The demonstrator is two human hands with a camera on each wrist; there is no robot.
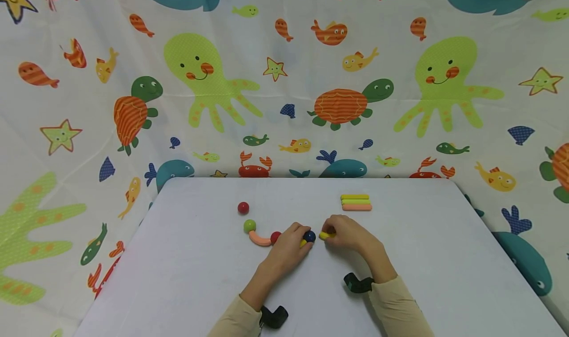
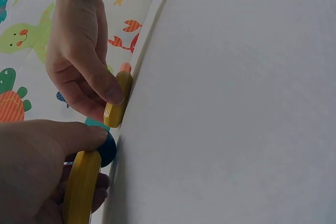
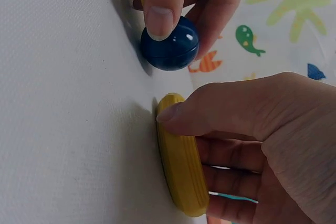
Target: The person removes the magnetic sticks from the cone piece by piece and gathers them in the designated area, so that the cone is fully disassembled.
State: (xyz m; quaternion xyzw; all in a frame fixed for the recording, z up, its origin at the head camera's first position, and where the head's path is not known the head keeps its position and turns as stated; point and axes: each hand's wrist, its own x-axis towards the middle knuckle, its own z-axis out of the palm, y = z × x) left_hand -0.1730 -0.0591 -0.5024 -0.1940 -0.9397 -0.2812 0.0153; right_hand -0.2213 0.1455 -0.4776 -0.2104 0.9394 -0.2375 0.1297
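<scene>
Thumb and fingers of my left hand (image 1: 289, 245) pinch a shiny blue ball (image 3: 170, 51). A yellow curved stick (image 2: 82, 187) meets that ball under the hand. To its left, a red ball (image 1: 275, 236), a peach curved stick (image 1: 259, 239) and a green ball (image 1: 250, 226) join in a line on the table. Just right of the blue ball, my right hand (image 1: 348, 233) grips another yellow stick (image 3: 181, 166) between thumb and fingers. A small gap separates this stick's end from the blue ball. The left hand hides part of the line.
A loose red ball (image 1: 243, 208) lies behind the green ball. At the back right, two yellowish sticks (image 1: 355, 199) and a straight peach stick (image 1: 357, 207) lie side by side. The white table (image 1: 178, 277) ends at a curtain (image 1: 266, 95) printed with sea animals.
</scene>
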